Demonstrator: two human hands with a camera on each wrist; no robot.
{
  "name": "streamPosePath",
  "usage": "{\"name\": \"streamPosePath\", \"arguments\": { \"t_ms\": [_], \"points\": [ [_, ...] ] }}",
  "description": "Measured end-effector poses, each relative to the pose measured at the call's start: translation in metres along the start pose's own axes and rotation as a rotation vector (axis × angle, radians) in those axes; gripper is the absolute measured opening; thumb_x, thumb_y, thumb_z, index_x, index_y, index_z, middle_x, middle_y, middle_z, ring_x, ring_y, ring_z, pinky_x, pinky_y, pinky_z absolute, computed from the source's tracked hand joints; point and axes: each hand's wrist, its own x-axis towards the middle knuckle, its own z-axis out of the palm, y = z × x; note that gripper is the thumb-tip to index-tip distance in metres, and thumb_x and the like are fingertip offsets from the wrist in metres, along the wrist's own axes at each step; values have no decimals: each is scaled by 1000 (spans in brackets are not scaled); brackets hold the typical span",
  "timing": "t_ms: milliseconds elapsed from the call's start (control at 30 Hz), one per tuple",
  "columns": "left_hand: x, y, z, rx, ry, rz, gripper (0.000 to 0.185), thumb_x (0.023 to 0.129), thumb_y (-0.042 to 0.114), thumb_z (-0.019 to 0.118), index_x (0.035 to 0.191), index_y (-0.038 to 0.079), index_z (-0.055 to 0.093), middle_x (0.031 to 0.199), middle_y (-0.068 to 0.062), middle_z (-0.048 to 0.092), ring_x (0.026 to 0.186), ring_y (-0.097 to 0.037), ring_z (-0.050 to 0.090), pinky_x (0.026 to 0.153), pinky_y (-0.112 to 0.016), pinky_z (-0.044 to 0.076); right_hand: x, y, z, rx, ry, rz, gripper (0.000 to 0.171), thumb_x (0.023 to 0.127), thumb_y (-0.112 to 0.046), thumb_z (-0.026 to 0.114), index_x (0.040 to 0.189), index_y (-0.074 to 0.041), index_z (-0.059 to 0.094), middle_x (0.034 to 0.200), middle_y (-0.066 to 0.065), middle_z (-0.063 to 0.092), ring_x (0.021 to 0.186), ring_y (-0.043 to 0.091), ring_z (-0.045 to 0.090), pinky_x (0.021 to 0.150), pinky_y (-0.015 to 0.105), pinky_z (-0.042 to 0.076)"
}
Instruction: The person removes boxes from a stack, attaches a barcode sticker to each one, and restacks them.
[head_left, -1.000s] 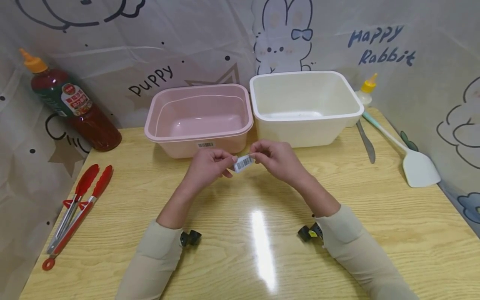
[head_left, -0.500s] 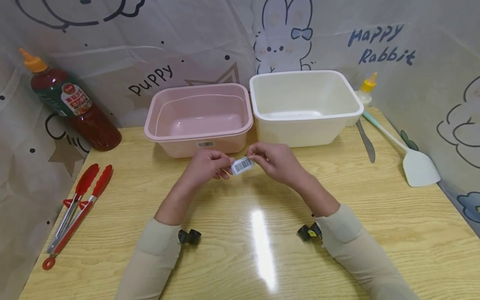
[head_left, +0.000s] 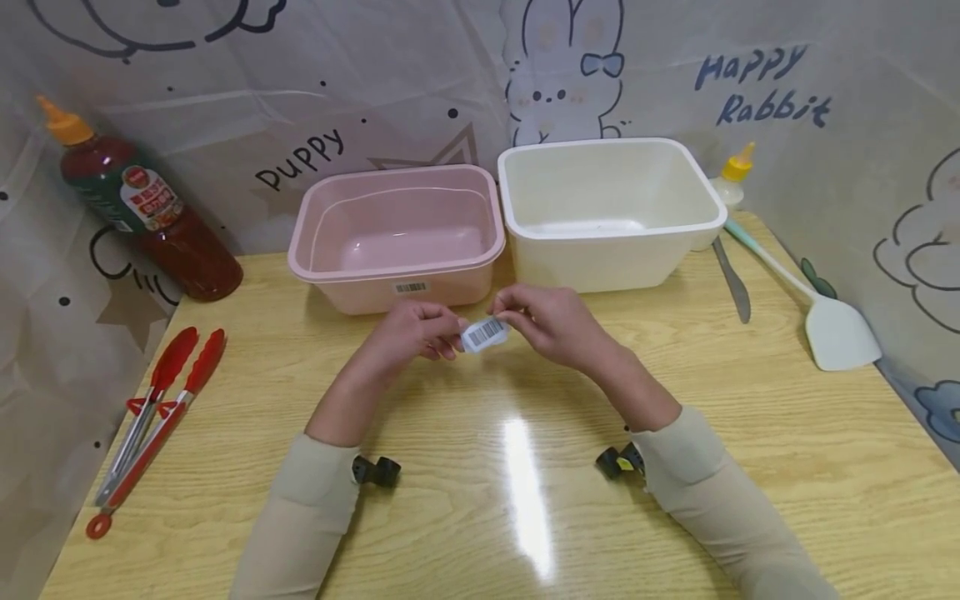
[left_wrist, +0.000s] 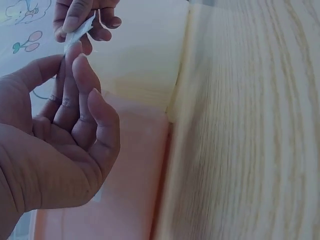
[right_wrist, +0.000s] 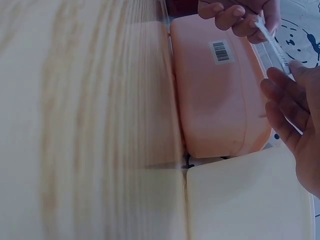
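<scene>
A small white barcode sticker (head_left: pixel 484 333) hangs between my two hands above the wooden table (head_left: pixel 480 467), in front of the pink tub (head_left: pixel 397 237). My left hand (head_left: pixel 420 329) pinches its left end and my right hand (head_left: pixel 543 321) pinches its right end. The left wrist view shows the sticker (left_wrist: pixel 79 31) edge-on between both sets of fingertips. In the right wrist view the sticker (right_wrist: pixel 272 42) runs as a thin strip from my right hand (right_wrist: pixel 295 115) to the left hand (right_wrist: pixel 235 12). The pink tub (right_wrist: pixel 217 85) carries its own barcode label (right_wrist: pixel 220 51).
A white tub (head_left: pixel 607 208) stands right of the pink one. A red sauce bottle (head_left: pixel 142 208) leans at the back left, red tongs (head_left: pixel 150 417) lie at the left edge. A knife (head_left: pixel 732 283), a pale spatula (head_left: pixel 817 321) and a small yellow-capped bottle (head_left: pixel 733 179) sit at the right.
The sticker has turned and dropped slightly between the hands, its barcode face now showing more fully. Both hands stay almost in place.
</scene>
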Motion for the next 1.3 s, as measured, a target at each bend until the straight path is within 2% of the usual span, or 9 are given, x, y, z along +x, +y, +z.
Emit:
{"name": "streamPosePath", "arguments": {
  "t_ms": [200,400,500,633,767,867,1033,1167,1300],
  "points": [
    [1,-1,-3,-57,-56,4,19,96,15,61,93,-1,70,72,1,69,64,-13,63,63,-27,54,0,-2,-2,46,6,-2,6,96,-11,68,99,-5,68,96,5,76,72,11,62,64,28,52],
    [1,-1,-5,-47,-64,-6,20,98,13,59,99,-5,69,73,3,69,64,-11,61,63,-26,53,0,-3,-5,142,60,1,4,95,-5,68,99,-3,68,99,8,77,75,13,65,66,26,54],
    [1,-1,-5,-18,-60,-3,23,99,14,59,102,-7,69,75,4,70,65,-11,61,64,-27,53,1,-2,-6,214,86,11,5,94,-2,68,99,-1,68,101,12,77,80,17,70,70,30,59],
    [3,-3,-5,20,-51,9,26,100,15,59,104,-8,69,77,3,70,66,-11,61,64,-27,53,1,-3,-6,272,103,69,4,95,-1,67,99,-1,68,97,11,76,83,18,70,73,34,60],
    [4,-5,-4,67,-25,-2,26,100,17,61,105,-6,70,78,1,71,67,-13,63,66,-29,53,0,-5,-7,314,138,166,4,95,-2,68,99,-1,67,93,10,74,78,16,66,68,26,55],
    [4,-6,-2,143,-19,-12,25,100,19,63,105,-4,72,82,-3,73,72,-17,65,69,-31,54,1,-3,-7,363,163,244,6,96,-3,67,101,0,66,92,12,74,74,17,65,64,22,52],
    [3,-6,4,331,-56,4,20,99,22,66,105,5,76,91,-8,73,80,-23,66,68,-32,56,3,3,-11,458,161,371,13,97,-3,65,109,0,63,95,15,72,75,18,66,65,30,58],
    [1,-7,9,449,-72,23,16,97,21,68,104,8,76,89,-7,72,76,-21,65,63,-31,55,5,7,-13,508,138,425,21,98,-3,64,118,2,60,100,18,72,81,27,70,69,35,60],
    [-6,-4,11,630,-47,18,19,97,29,68,105,13,75,94,-1,74,79,-16,65,69,-30,53,3,11,-14,528,126,487,25,98,-5,64,122,2,61,104,20,73,83,25,71,70,29,60]
  ]
}}
